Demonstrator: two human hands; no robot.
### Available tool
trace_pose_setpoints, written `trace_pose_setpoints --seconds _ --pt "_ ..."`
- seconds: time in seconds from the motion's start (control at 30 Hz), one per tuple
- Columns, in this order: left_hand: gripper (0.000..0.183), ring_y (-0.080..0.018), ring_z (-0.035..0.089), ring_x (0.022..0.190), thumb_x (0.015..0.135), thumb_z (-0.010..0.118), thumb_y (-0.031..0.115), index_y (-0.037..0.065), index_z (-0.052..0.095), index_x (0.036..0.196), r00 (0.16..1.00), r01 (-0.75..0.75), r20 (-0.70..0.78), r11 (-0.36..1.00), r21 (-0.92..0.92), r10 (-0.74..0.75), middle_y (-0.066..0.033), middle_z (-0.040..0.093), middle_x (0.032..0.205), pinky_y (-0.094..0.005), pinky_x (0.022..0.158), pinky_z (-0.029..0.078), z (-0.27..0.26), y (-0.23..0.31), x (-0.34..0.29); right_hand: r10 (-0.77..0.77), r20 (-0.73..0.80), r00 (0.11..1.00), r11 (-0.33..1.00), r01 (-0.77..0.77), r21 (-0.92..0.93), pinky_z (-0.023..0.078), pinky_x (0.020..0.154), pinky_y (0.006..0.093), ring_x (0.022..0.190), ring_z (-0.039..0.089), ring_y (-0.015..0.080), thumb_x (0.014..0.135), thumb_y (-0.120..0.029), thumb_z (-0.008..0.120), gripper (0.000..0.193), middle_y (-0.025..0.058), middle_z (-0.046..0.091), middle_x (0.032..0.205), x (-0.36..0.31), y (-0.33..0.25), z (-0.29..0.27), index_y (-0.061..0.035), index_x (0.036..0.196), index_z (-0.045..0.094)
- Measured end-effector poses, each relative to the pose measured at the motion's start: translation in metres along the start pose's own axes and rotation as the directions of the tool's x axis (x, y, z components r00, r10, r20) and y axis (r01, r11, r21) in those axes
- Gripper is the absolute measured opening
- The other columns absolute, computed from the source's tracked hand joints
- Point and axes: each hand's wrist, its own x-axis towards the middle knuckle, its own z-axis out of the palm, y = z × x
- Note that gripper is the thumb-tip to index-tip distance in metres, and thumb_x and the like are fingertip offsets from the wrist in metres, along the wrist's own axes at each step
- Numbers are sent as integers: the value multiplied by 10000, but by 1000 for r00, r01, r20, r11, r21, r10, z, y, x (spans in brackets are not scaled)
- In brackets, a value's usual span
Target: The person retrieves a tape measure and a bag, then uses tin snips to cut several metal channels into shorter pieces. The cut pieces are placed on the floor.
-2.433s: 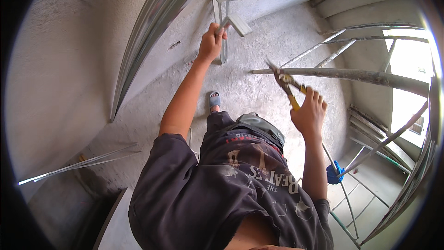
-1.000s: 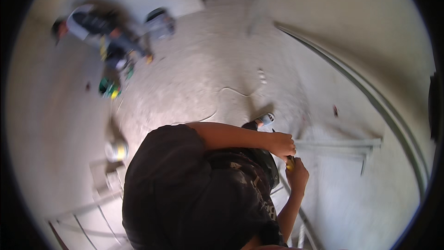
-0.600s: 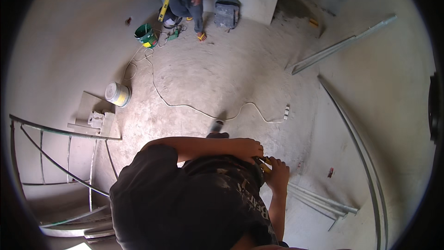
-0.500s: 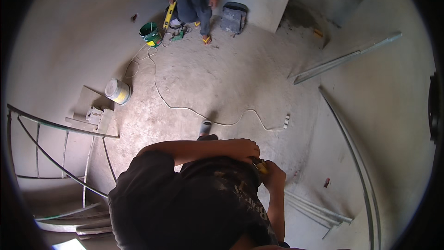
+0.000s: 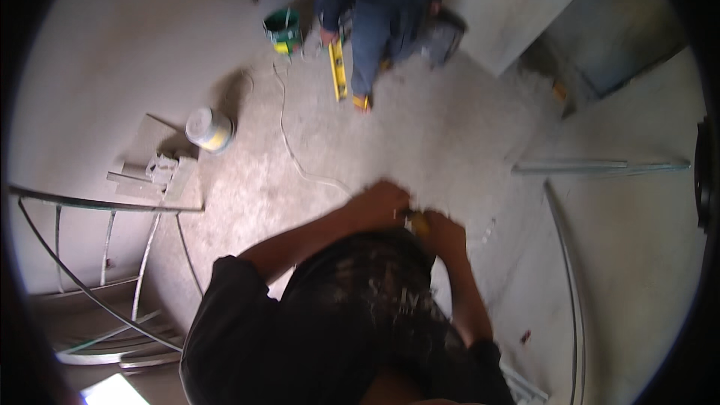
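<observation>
In front of my waist my two hands are close together, both blurred by motion. My right hand is closed around a small yellow-and-black tool; the fingers cover most of it, and its kind does not show clearly. My left hand is closed just left of that tool, its knuckles facing away from me. Whatever its fingers pinch is hidden.
Ahead, another person carries a yellow spirit level. Behind stands a green bucket. A white cable crosses the floor. Left are a pale bucket and a metal frame; metal profiles lie right.
Both hands have moved forward, away from my body, with the yellow tool still held. The other person has stepped nearer with the spirit level. My view has shifted.
</observation>
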Motion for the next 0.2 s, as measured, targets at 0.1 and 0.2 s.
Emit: trace_pose_setpoints --seconds 0.1,0.2 --pt "500 -341 567 1226 857 792 120 77 617 1324 774 57 -619 988 -144 -135 -120 652 1244 -443 1059 438 -79 -28 -48 -46 -120 992 965 75 250 559 742 482 822 727 383 844 -461 777 499 192 725 863 63 -62 -13 -74 1142 670" --pt "496 -312 580 1241 866 788 103 85 616 1331 560 166 -757 941 -296 -337 -150 638 1293 -412 1057 454 -119 -84 -80 -8 375 927 576 -303 759 580 782 454 860 755 326 883 -478 782 483 112 785 1000 127 -109 -31 -142 1220 700"
